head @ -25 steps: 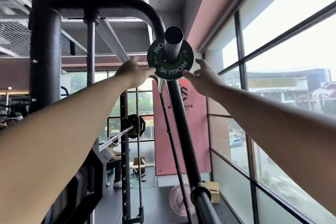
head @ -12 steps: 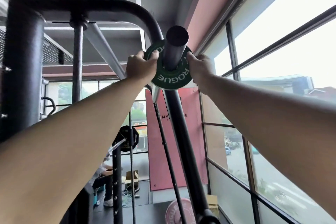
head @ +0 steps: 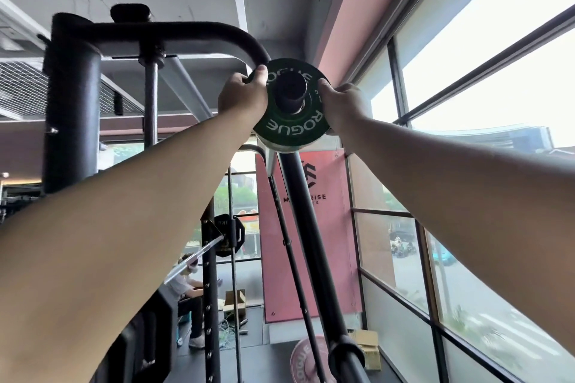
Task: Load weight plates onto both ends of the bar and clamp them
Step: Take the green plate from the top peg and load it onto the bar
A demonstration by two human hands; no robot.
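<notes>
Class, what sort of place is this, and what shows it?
Most likely a gym: a green Rogue weight plate sits on a bar, a black rack stands at left, and a loaded barbell rests further back.

— What are you wearing on your arms?
— My left forearm (head: 124,227) is bare from the near left edge to the wrist, and my right forearm (head: 466,196) the same on the right.
— And farther out?
— My left hand (head: 241,96) and my right hand (head: 343,106) are bare as well.
</notes>
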